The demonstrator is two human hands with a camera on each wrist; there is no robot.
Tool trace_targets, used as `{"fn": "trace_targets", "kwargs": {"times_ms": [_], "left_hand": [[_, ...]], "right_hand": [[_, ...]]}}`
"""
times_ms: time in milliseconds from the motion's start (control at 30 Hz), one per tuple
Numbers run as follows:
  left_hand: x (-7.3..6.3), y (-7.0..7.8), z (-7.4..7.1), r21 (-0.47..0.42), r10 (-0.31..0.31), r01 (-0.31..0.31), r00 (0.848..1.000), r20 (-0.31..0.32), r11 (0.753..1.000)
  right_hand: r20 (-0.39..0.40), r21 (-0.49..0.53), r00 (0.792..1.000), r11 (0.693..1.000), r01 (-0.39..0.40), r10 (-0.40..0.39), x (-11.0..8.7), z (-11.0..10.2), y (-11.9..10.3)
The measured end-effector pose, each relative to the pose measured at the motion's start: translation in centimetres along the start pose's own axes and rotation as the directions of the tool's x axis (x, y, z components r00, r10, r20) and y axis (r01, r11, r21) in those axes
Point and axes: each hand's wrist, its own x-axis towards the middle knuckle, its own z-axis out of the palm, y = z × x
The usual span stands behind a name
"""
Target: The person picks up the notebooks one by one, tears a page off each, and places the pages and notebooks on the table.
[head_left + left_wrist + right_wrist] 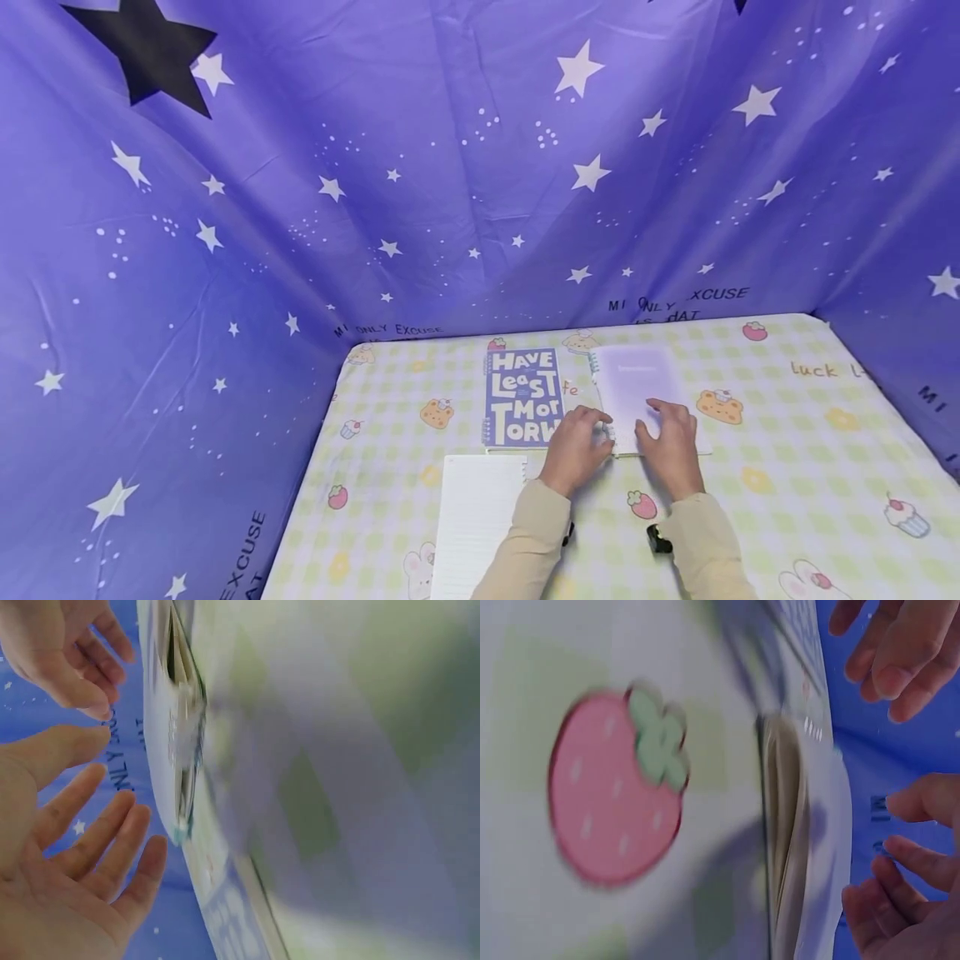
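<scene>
A spiral notebook with a pale purple cover [633, 375] lies at the back of the table, its coil along the left side. Above the coil is my left hand [576, 450], its fingers spread and slightly bent. My right hand [670, 446] is over the cover's lower part, thumb apart from the fingers. Both wrist views show a gap between the hands and the notebook [171, 750], and nothing in either hand. The notebook's page edges [784, 825] bulge a little along the near side.
Left of it lies a blue notebook [521, 392] with large white lettering. Nearer, a lined white notebook page [480, 517] is partly covered by the left sleeve [528, 533]. A checked cloth [390, 483] covers the table. Purple star-printed curtains [450, 167] stand around its back and sides.
</scene>
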Motion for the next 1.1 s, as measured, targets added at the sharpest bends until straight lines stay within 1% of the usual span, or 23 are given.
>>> {"fn": "trace_targets", "kwargs": {"times_ms": [100, 167, 267, 333, 500, 633, 733, 833, 967, 1033, 1100], "left_hand": [[0.2, 0.4, 0.9, 0.027, 0.001, -0.002, 1.000, 0.031, 1.000], [0.2, 0.6, 1.5, 0.061, 0.008, -0.011, 0.999, 0.051, 0.998], [0.3, 0.9, 2.3, 0.098, 0.033, -0.039, 0.997, 0.068, 0.994], [0.5, 1.1, 2.6, 0.107, 0.060, -0.068, 0.995, 0.077, 0.992], [1.2, 2.0, 2.6, 0.117, 0.122, -0.132, 0.989, 0.089, 0.984], [1.6, 2.6, 2.6, 0.161, 0.138, -0.154, 0.985, 0.109, 0.975], [1.6, 2.9, 2.7, 0.196, 0.141, -0.164, 0.982, 0.126, 0.967], [1.7, 3.3, 3.0, 0.256, 0.162, -0.192, 0.978, 0.134, 0.948], [1.8, 4.0, 3.4, 0.358, 0.204, -0.242, 0.969, 0.138, 0.902], [1.9, 4.3, 3.7, 0.393, 0.220, -0.257, 0.966, 0.138, 0.883], [2.0, 4.4, 3.9, 0.409, 0.225, -0.260, 0.965, 0.131, 0.875]], "right_hand": [[0.020, -0.021, 0.998, 0.998, -0.056, 0.056, -0.2, -0.6, 0.7], [0.031, -0.041, 0.997, 0.996, -0.073, 0.074, -0.2, -0.9, 1.0], [0.041, -0.072, 0.996, 0.995, -0.072, 0.075, -0.3, -1.2, 1.6], [0.041, -0.097, 0.997, 0.994, -0.059, 0.064, -0.4, -1.4, 2.0], [0.043, -0.129, 0.998, 0.991, -0.037, 0.043, -0.3, -2.1, 3.3], [0.066, -0.139, 0.996, 0.989, -0.050, 0.060, -0.2, -2.5, 3.9], [0.089, -0.148, 0.993, 0.987, -0.068, 0.082, -0.1, -2.7, 4.2], [0.099, -0.155, 0.991, 0.985, -0.079, 0.095, 0.0, -2.8, 4.4], [0.081, -0.174, 0.994, 0.983, -0.058, 0.073, 0.0, -2.8, 4.8], [0.070, -0.185, 0.996, 0.982, -0.046, 0.059, 0.1, -2.7, 4.9], [0.066, -0.191, 0.996, 0.980, -0.046, 0.060, 0.2, -2.7, 4.9]]}}
